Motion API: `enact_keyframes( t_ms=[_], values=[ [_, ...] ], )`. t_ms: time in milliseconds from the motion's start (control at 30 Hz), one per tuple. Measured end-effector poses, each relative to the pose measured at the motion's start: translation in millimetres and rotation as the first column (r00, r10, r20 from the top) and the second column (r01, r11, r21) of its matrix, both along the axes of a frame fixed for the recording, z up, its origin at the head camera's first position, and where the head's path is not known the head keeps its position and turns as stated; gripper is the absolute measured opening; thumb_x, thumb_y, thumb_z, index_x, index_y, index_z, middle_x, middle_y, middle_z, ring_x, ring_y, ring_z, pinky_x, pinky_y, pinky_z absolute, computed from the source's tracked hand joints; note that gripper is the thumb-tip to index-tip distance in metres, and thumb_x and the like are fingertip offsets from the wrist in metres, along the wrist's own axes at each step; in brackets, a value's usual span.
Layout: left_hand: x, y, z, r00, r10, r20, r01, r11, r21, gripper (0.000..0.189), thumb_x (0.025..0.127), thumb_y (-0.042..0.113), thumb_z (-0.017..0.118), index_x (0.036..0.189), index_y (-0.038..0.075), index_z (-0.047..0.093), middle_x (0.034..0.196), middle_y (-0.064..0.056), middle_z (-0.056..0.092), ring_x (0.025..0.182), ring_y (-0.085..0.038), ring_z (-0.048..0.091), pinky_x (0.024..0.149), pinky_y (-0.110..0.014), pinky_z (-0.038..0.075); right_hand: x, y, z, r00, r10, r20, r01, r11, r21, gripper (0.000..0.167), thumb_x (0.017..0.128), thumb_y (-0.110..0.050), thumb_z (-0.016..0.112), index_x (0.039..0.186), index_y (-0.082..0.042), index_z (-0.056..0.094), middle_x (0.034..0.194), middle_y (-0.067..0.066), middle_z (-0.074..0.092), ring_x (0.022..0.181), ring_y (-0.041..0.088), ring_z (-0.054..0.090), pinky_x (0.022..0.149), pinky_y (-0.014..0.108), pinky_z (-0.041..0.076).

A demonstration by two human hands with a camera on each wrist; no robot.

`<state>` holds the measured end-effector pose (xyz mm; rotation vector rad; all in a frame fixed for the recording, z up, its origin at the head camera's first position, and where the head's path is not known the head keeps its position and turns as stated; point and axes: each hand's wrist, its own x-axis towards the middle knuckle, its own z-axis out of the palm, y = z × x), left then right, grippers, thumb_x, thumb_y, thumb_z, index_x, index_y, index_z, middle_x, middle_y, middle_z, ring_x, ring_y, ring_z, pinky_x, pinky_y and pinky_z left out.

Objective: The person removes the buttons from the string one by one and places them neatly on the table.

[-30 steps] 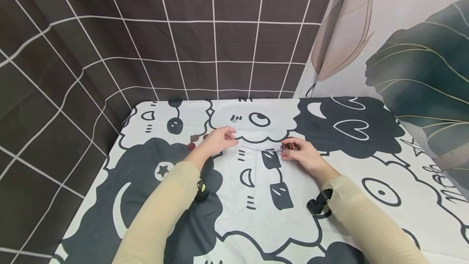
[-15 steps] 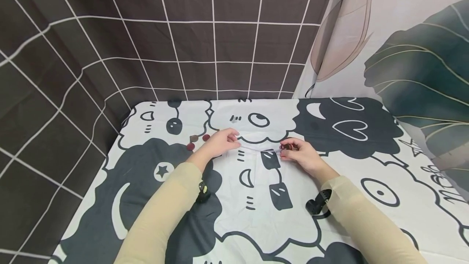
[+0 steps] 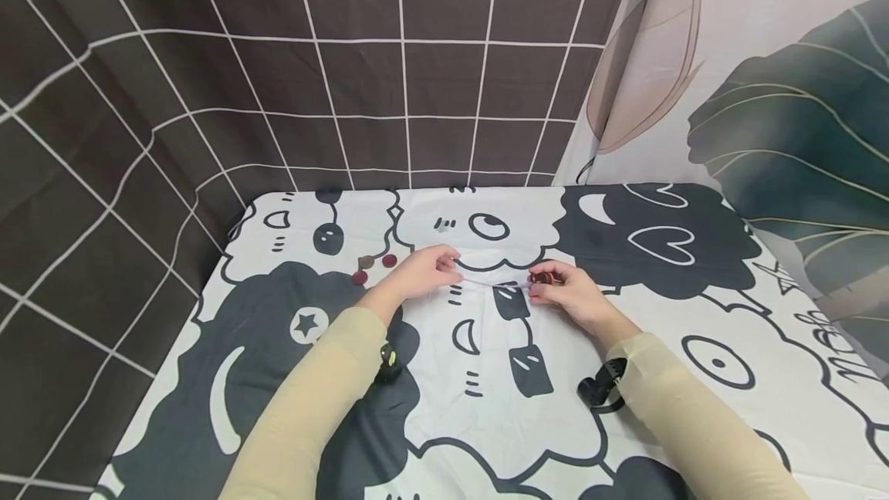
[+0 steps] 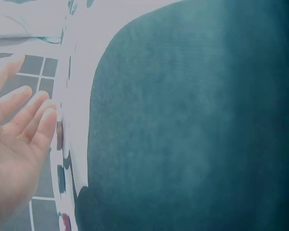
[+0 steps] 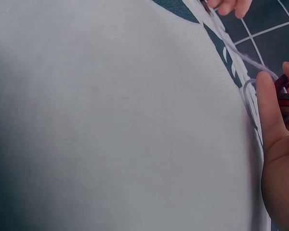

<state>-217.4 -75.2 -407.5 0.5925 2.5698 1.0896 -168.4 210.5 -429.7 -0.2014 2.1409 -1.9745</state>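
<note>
In the head view my right hand [image 3: 572, 292] pinches a small stack of dark red and brown discs [image 3: 545, 278] between thumb and fingers. A thin pale purple cord [image 3: 489, 283] runs leftward from the stack across the cloth to the left hand's fingertips; in the right wrist view the cord [image 5: 250, 61] also loops beside the right index finger. My left hand [image 3: 424, 272] hovers just above the cloth at the cord's far stretch. Its fingers look spread apart in the left wrist view, with nothing seen between them. Whether it touches the cord is hidden.
Left of the left hand, a brown disc [image 3: 366, 261], a red disc [image 3: 390, 260] and a maroon disc [image 3: 359, 278] lie apart on the patterned cloth [image 3: 479, 423]. A dark gridded curtain [image 3: 361, 76] hangs behind, and a leaf-print curtain [image 3: 799, 122] at the right.
My left hand has shifted slightly right, baring the red disc beside it. The right hand keeps its hold on the discs and has barely moved.
</note>
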Motion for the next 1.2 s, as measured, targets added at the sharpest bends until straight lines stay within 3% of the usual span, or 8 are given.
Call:
enact_keyframes(
  t_ms=[667, 1200],
  values=[
    [1.8, 8.7, 4.1, 1.000, 0.002, 0.015, -0.002, 1.000, 0.001, 0.045, 0.085, 0.024, 0.069, 0.125, 0.009, 0.056, 0.106, -0.001, 0.062, 0.103, -0.016, 0.057, 0.090, -0.032, 0.044, -0.3, 1, -1.2, 1.000, 0.018, -0.009, -0.018, 1.000, -0.001, 0.040, 0.082, 0.007, 0.063, 0.117, 0.018, 0.048, 0.102, 0.019, 0.053, 0.079, 0.015, 0.067, 0.075, 0.031, 0.054],
    [2.6, 23.5, 6.6, 0.998, -0.058, 0.001, 0.058, 0.998, 0.001, 0.044, 0.086, 0.025, 0.068, 0.123, 0.006, 0.056, 0.105, -0.003, 0.063, 0.101, -0.016, 0.059, 0.088, -0.030, 0.045, 0.4, 0, 2.8, 1.000, 0.002, -0.016, -0.002, 1.000, 0.027, 0.039, 0.081, 0.006, 0.065, 0.116, 0.016, 0.051, 0.098, 0.012, 0.054, 0.078, 0.013, 0.066, 0.074, 0.030, 0.054]
  ],
)
